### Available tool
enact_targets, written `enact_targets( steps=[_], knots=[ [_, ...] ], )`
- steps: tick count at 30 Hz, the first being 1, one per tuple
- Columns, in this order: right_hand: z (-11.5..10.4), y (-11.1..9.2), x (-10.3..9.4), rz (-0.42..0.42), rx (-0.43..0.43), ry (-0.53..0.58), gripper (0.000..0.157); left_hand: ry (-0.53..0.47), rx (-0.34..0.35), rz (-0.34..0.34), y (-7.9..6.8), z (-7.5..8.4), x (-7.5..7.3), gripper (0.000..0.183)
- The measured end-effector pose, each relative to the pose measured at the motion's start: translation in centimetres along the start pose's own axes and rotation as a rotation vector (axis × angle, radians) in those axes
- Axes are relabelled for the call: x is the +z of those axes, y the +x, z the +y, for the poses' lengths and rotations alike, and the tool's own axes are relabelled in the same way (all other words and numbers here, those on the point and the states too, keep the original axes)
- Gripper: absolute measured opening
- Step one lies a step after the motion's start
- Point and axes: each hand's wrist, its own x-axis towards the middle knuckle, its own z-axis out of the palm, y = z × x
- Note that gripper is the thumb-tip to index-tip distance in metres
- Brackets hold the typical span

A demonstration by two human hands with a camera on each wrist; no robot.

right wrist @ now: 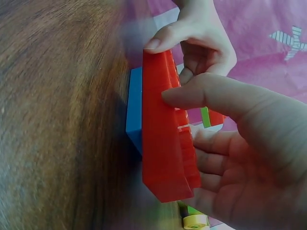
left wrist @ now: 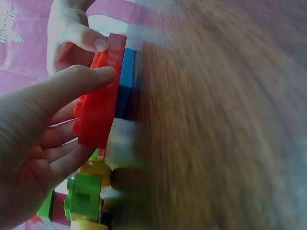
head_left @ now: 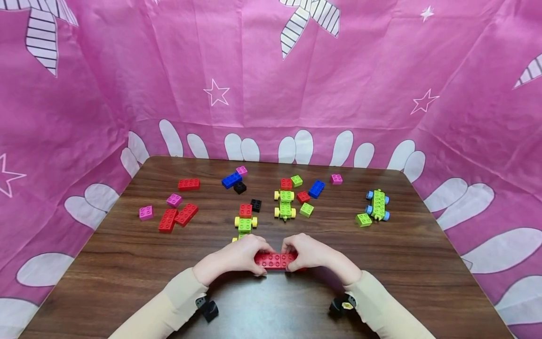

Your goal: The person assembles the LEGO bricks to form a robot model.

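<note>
The left hand pinches the left red brick between thumb and fingers; the right hand pinches the right red brick the same way. These two studded bricks lie end to end in one row near the table's middle, the hands' fingertips close together. Both wrist views show a lower blue brick directly under the row; whether it is fully pressed on cannot be told.

Taking the row as the clock's centre, with twelve straight ahead, a yellow-wheeled lime car base stands between ten and eleven, partly hidden by the left hand, a red block at its far end. At eleven, a black block lies just beside that block; farther out are a blue brick, another black block and a pink block. Near ten lie three long red bricks and two pink blocks.

Another yellow-wheeled lime base stands near twelve. At one are a second long blue brick, a small red block and a lime block. At two, a blue-wheeled lime base has another lime block just beside it.
</note>
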Motion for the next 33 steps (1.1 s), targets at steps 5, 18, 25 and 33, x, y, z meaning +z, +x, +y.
enact_targets(
  steps=[5,18,25,33],
  knots=[
    [0.2,0.0,0.1,-0.011,-0.035,-0.019,0.030,0.021,0.003,0.018,-0.5,-0.1,-0.3,0.044],
    [-0.6,1.2,1.5,0.081,-0.108,-0.019,0.038,0.040,0.024,0.040,-1.2,0.1,-1.0,0.039],
    [-1.6,1.6,2.2,0.085,-0.074,-0.036,0.042,0.038,0.010,0.024,-1.5,0.1,-1.2,0.038],
    [-1.9,1.8,2.4,0.115,-0.074,-0.057,0.039,0.020,-0.003,0.019,-1.7,0.1,-1.5,0.034]
  ],
)
